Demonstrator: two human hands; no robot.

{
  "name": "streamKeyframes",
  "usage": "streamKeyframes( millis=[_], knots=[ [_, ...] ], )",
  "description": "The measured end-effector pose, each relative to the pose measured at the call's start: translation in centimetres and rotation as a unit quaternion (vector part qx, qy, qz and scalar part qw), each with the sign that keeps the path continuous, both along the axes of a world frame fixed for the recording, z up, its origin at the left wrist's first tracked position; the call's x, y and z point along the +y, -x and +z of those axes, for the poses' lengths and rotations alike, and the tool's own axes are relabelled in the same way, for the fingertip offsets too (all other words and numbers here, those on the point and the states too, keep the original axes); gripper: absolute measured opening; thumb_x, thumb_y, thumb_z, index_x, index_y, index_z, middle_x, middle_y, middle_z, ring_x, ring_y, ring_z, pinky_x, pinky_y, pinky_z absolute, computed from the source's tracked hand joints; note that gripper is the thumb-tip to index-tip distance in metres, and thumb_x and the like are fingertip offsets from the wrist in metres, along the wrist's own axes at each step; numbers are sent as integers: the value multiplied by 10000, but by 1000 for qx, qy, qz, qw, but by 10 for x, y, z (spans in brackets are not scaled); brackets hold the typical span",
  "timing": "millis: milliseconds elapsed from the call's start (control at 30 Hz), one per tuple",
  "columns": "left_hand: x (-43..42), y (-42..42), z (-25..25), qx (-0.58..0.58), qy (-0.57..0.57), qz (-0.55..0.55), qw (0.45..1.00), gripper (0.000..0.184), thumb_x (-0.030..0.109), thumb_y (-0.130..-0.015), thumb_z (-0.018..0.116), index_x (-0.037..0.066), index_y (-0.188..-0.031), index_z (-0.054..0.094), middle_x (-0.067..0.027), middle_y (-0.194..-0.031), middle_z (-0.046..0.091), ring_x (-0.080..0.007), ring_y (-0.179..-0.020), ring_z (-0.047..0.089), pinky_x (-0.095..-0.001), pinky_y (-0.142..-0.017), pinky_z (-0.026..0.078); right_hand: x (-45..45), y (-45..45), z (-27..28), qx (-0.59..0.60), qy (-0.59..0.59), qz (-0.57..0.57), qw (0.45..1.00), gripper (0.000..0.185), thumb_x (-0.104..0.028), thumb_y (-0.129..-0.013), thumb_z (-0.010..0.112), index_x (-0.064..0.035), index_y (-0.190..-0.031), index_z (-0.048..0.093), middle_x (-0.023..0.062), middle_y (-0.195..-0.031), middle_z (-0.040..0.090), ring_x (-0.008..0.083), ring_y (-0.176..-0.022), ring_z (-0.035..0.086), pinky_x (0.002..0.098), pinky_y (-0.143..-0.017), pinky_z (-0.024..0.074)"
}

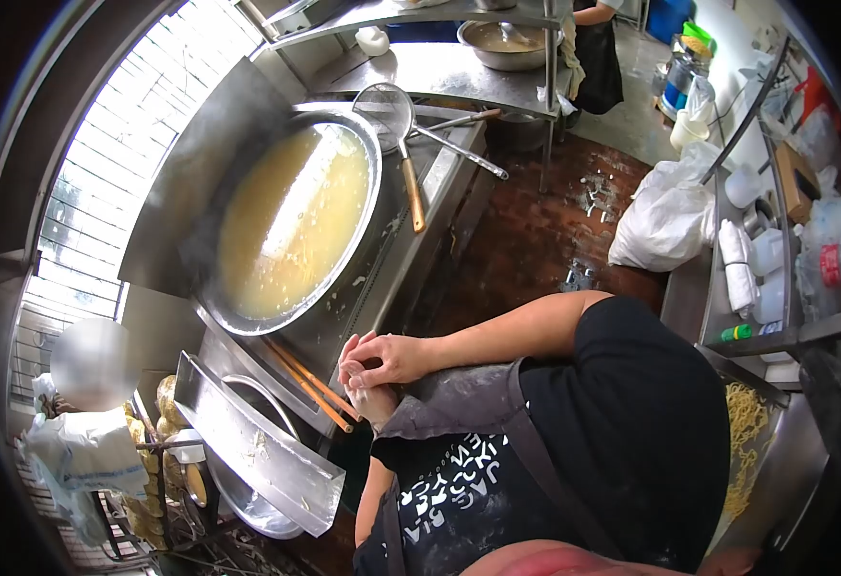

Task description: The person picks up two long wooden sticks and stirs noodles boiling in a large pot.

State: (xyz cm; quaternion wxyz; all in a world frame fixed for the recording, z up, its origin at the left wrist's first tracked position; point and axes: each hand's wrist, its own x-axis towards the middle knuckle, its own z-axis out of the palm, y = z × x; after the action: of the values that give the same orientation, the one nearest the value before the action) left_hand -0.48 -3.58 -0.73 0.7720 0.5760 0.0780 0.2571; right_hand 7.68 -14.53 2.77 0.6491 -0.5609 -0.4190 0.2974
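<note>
My right hand (399, 359) is closed over my left hand (370, 399) in front of the apron (454, 400). The two hands touch, and whitish powder or paste coats the left one. Its fingers are mostly hidden under the right hand. Just left of them, a pair of long wooden chopsticks (310, 382) lies across the stove edge, touched by neither hand. Beyond stands a large wok (378, 182) of steaming, cloudy yellowish broth (272, 230). A mesh skimmer (384, 110) with a wooden handle rests at its rim, crossing a long-handled metal tool (463, 154).
A metal trough (257, 446) slants beside a round metal basin (257, 509) at lower left. Behind the stove, a steel shelf (420, 77) holds a large bowl (507, 53). White sacks (665, 216) stand near the right shelving. Another person (595, 58) is at the top.
</note>
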Motion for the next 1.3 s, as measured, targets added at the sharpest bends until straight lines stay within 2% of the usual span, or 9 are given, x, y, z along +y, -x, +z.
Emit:
streamKeyframes(
  millis=[167, 267, 567, 667, 767, 800, 867, 967, 1300],
  knots=[
    [1, 0, 1, 3, -2, 1, 1000, 603, 499, -1059, 467, -39, -1325, 524, -213, -1211, 636, -275, -1115, 618, -408, -1018, 490, 2, -1, -2, 11, -6, 9, 1000, 322, -346, -967, 670, -69, -1126, 707, 75, -1129, 685, 224, -1110, 636, 353, -1004, 478],
    [2, -1, 2, 4, -2, 2, 1000, 603, 500, -1059, 468, -39, -1325, 524, -212, -1209, 637, -275, -1114, 618, -409, -1017, 492, 7, 1, -8, -17, -10, -17, 1000, 390, -409, -948, 680, -77, -1151, 695, 132, -1087, 716, 279, -1090, 667, 375, -974, 493],
    [-3, -1, 9, -7, 21, 1, 1000, 609, 504, -1054, 476, -39, -1325, 521, -208, -1211, 637, -280, -1122, 617, -410, -1014, 497, 10, -2, -3, -9, 0, 15, 1000, 385, -400, -947, 680, -81, -1163, 697, 134, -1111, 708, 281, -1098, 661, 381, -980, 488],
    [0, -2, 7, -6, 22, -11, 1000, 597, 490, -1060, 471, -37, -1335, 517, -216, -1233, 633, -282, -1135, 615, -406, -1023, 490, 7, -2, 4, -9, 13, 22, 1000, 322, -320, -972, 666, -61, -1161, 695, 86, -1110, 702, 212, -1104, 645, 340, -1003, 478],
    [5, 0, -1, -1, 24, -2, 1000, 558, 448, -1074, 461, -31, -1357, 511, -216, -1277, 626, -278, -1154, 611, -387, -1055, 463, 16, -6, -8, -30, -22, 25, 999, 343, -372, -954, 678, -94, -1153, 705, 117, -1112, 702, 257, -1097, 654, 372, -990, 487],
    [2, -1, 8, -21, 20, -8, 1000, 532, 424, -1074, 476, -30, -1346, 526, -197, -1256, 643, -259, -1149, 615, -369, -1058, 454, 17, -6, -10, 2, -23, 45, 999, 316, -343, -959, 674, -99, -1157, 706, 104, -1107, 696, 245, -1094, 653, 367, -997, 487],
    [5, 1, 6, 14, -8, 13, 1000, 519, 414, -1067, 500, -31, -1330, 549, -186, -1229, 660, -237, -1136, 620, -356, -1046, 457, 20, -8, -13, -21, -37, 36, 998, 303, -322, -970, 666, -88, -1160, 704, 96, -1106, 691, 236, -1091, 654, 363, -991, 493],
    [2, 0, 5, -10, 33, 13, 999, 521, 423, -1051, 539, -25, -1315, 571, -178, -1219, 667, -214, -1120, 619, -343, -1028, 462, 19, -8, -11, 4, -25, 44, 999, 306, -307, -980, 657, -65, -1164, 698, 94, -1104, 687, 226, -1088, 654, 362, -979, 500],
    [5, 2, -2, -11, 49, 21, 999, 521, 436, -1058, 520, -17, -1306, 584, -166, -1226, 661, -203, -1122, 613, -340, -1030, 461, 23, -10, -9, 7, -21, 75, 997, 319, -301, -980, 662, -42, -1165, 686, 96, -1103, 678, 210, -1078, 644, 350, -972, 496]
  ],
)
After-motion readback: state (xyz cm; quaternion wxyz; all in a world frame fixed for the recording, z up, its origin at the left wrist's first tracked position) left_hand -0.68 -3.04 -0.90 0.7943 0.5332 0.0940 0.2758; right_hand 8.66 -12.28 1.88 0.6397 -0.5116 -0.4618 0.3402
